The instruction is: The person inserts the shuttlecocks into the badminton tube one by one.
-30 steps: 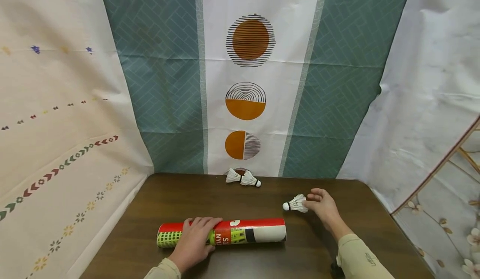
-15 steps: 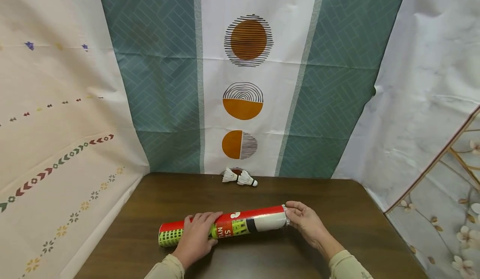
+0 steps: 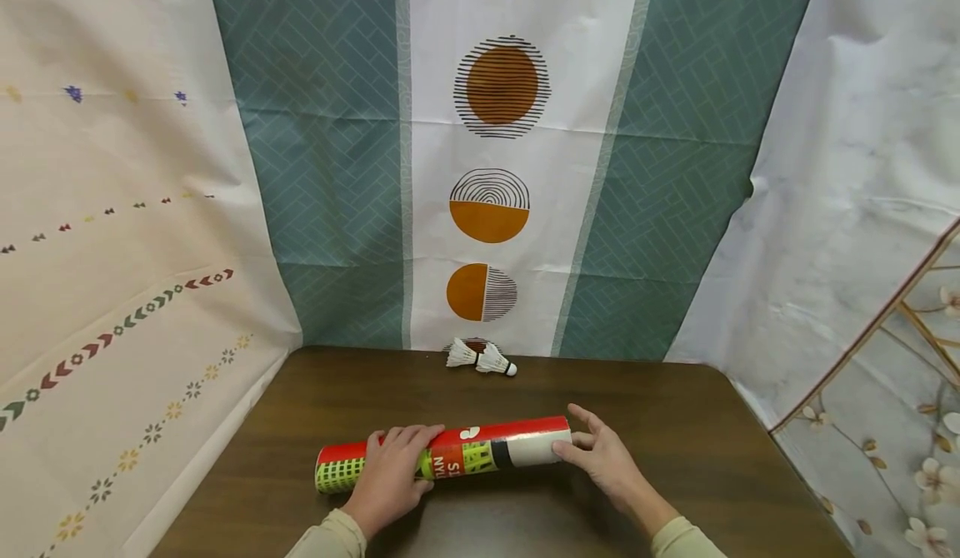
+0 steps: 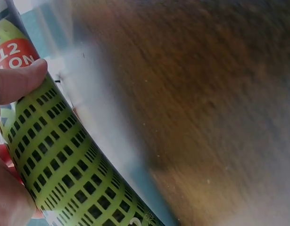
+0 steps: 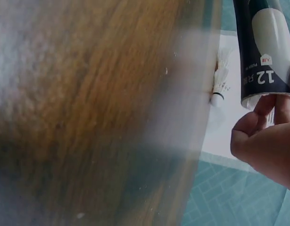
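A red, green and white shuttlecock tube lies across the front of the table, its right end slightly raised. My left hand grips it left of the middle; the left wrist view shows the thumb on its green grid print. At the tube's right end is my right hand, thumb against the outside near the rim and index finger extended. In the right wrist view, some right fingers reach into the tube's mouth. The tube's inside is hidden, and no shuttlecock shows at its end in the head view.
Two white shuttlecocks, one nested behind the other, lie at the back edge of the dark wooden table. A patterned curtain hangs directly behind the table, with pale cloths at both sides.
My right hand brought the loose shuttlecock from the right to the tube's end, where its feathers showed at the rim and are now out of sight. The tube's right end rose.
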Demonstrator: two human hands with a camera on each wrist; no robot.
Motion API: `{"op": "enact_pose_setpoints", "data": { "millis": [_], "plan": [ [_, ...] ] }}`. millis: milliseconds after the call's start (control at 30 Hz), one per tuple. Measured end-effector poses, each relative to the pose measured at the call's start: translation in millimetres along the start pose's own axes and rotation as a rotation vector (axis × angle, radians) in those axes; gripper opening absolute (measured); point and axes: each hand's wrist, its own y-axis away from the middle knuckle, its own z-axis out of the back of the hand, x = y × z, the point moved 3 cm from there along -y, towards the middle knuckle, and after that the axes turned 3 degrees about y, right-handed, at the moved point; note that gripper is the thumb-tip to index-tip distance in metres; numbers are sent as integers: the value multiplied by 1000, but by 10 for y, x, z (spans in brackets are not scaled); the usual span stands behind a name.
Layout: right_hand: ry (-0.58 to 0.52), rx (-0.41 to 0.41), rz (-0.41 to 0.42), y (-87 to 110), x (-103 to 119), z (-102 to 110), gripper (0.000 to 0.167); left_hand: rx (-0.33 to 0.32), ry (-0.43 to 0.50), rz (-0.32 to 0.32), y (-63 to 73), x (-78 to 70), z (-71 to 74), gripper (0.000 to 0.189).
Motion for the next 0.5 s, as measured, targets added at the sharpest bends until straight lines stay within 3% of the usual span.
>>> {"op": "enact_pose_setpoints", "data": {
  "millis": [233, 500],
  "plan": [
    [-33, 82, 18, 20, 25, -41, 89, -8, 15, -17, 19, -4, 25, 84],
    [-44, 102, 23, 46, 31, -54, 88, 12, 35, -5, 36, 7, 28, 83]
  ]
}}
